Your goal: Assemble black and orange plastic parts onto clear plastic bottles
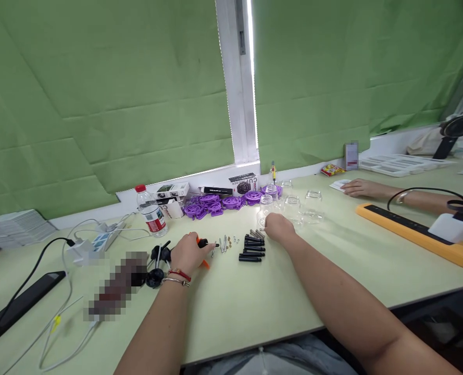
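My left hand [187, 254] is curled over an orange and black piece [204, 263], most of which the palm hides. Just past its thumb lie several metal pins [223, 244] and some tiny brass-coloured and clear bits [229, 242]. Black round parts with metal rods [155, 276] lie against its wrist side. My right hand [279, 228] is closed beside the clear jars [292, 208]; its fingertips are turned away, so what they hold cannot be made out. Close to it are several springs [257, 234] and a row of black tubes [251, 252].
Purple fan-shaped parts [214, 204], boxes [242, 185] and a water bottle [153, 213] line the back. Cables and a power strip [108, 238] occupy the left. An orange power bar [414, 234] lies right, near another person's hand [360, 187].
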Available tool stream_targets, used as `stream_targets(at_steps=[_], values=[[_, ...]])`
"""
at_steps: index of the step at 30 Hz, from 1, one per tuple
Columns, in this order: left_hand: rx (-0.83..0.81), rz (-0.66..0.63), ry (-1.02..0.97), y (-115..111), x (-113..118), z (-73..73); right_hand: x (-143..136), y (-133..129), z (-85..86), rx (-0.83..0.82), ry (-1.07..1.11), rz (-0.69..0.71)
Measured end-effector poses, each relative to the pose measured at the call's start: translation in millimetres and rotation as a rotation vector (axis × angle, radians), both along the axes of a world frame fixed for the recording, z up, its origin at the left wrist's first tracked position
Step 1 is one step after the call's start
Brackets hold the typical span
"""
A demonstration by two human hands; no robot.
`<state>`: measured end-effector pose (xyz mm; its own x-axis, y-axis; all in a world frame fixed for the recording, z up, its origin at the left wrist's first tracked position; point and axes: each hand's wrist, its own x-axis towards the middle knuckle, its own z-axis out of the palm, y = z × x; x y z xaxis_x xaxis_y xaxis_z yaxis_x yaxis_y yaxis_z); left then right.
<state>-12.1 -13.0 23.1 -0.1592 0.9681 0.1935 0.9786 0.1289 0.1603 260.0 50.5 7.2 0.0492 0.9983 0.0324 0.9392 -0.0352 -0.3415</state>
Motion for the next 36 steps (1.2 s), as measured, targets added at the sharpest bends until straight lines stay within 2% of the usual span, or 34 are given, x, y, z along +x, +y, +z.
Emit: stream_targets(at_steps=[4, 10, 15, 18, 21, 24, 26, 30, 36], values=[[-0.058, -0.019, -0.011, -0.3, 2.2, -3.1, 0.2, -0.8, -2.7, -0.015, 0.007, 0.051], [-0.058, -0.016, 0.017, 4.0, -0.7, -9.6, 2.0, -1.0, -3.0, -0.015, 0.021, 0.076], [0.045, -0.019, -0.044, 1.5, 3.9, -3.0, -7.7, -8.2, 4.7, 0.129, 0.163, 0.144], [0.197, -0.144, -0.127, -3.7, 12.6, 1.7, -26.3, -22.5, 7.4, 0.198, 0.390, 0.311], [0.314, -0.329, -0.234, -9.6, 24.3, 1.6, -46.5, -38.9, 5.4, 0.077, 0.624, 0.512], [0.365, -0.483, -0.323, -14.3, 34.8, -1.1, -57.1, -48.8, 3.0, -0.102, 0.797, 0.607], [0.365, -0.543, -0.351, -16.2, 39.2, -1.9, -57.8, -50.4, 2.7, -0.166, 0.886, 0.627], [0.370, -0.590, -0.367, -17.3, 41.0, -0.5, -54.8, -47.1, 2.0, -0.189, 1.001, 0.651], [0.396, -0.652, -0.412, -15.3, 38.7, -2.1, -61.3, -42.7, -6.0, -0.162, 1.269, 0.487]])
